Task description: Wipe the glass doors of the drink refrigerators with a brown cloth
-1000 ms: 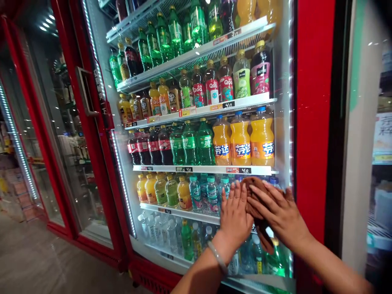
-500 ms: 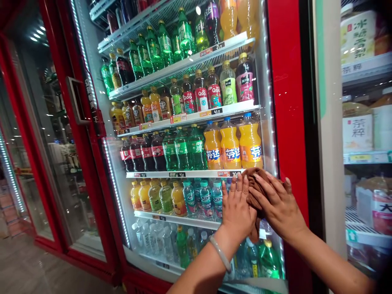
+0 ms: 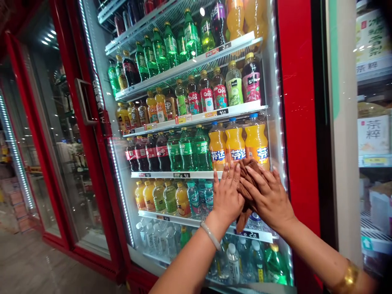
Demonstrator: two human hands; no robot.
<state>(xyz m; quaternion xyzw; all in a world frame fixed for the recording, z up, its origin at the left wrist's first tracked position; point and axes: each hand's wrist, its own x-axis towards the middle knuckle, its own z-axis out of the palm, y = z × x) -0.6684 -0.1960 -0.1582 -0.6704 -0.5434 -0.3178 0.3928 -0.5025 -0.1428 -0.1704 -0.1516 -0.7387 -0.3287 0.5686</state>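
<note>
A brown cloth (image 3: 245, 216) lies bunched against the glass door of a lit drinks cooler. My right hand (image 3: 268, 198) presses on it, fingers spread over the folds; the cloth's far side is hidden. Just left of it, my left hand (image 3: 228, 198) rests flat on the glass with its fingers stretched out, its thumb side touching the cloth. Behind the glass, orange bottles (image 3: 256, 136) stand above the hands, and blue-capped small bottles (image 3: 193, 198) are to the left of my left hand.
The cooler's red frame (image 3: 298, 122) runs down the right side, with another lit shelf unit (image 3: 373, 159) beyond. A metal door handle (image 3: 82, 102) sticks out at the left, beside more red-framed glass doors (image 3: 72, 163). Grey floor (image 3: 45, 261) shows at lower left.
Both hands and the cloth have shifted slightly left and up across the glass. The view has moved a little, and a gold bracelet now shows on the right forearm.
</note>
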